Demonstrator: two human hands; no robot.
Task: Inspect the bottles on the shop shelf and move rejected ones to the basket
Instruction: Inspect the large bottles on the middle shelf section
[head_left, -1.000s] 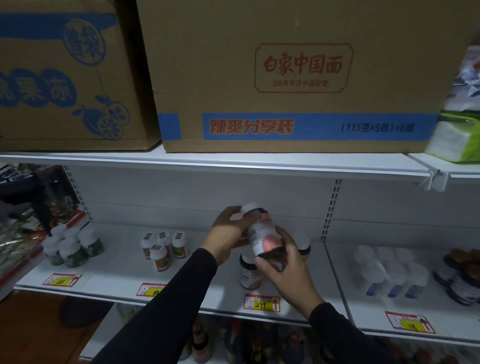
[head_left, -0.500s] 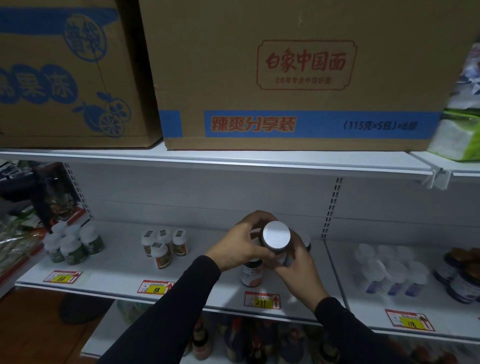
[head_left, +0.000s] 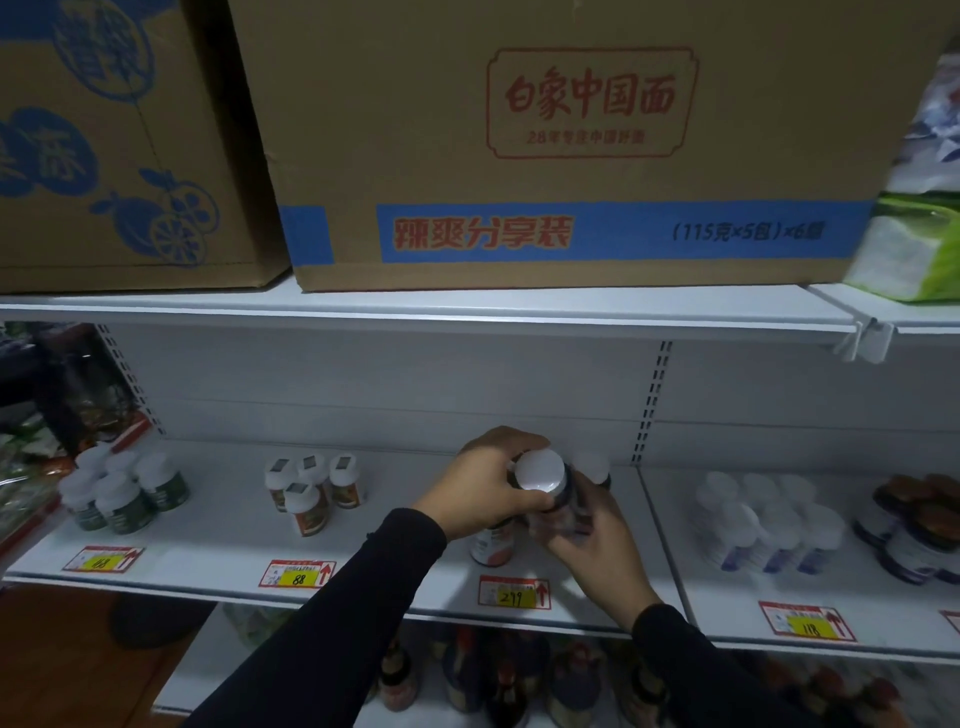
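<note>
I hold a dark bottle with a white cap (head_left: 540, 470) above the white shelf (head_left: 395, 540), its cap turned toward me. My left hand (head_left: 483, 488) grips it around the neck and cap. My right hand (head_left: 597, 540) cups its body from below and from the right. Another bottle of the same kind (head_left: 491, 545) stands on the shelf just under my left hand, and a third one (head_left: 592, 467) peeks out behind. No basket is in view.
Green-labelled bottles (head_left: 124, 493) and orange-labelled bottles (head_left: 311, 493) stand at left; white-capped blue bottles (head_left: 769, 525) and dark jars (head_left: 919, 535) at right. Large cardboard boxes (head_left: 545, 145) fill the shelf above. More bottles (head_left: 498, 680) crowd the shelf below.
The bottle went from tilted with its label facing me to cap facing me. Both hands stayed on it and sank slightly toward the shelf.
</note>
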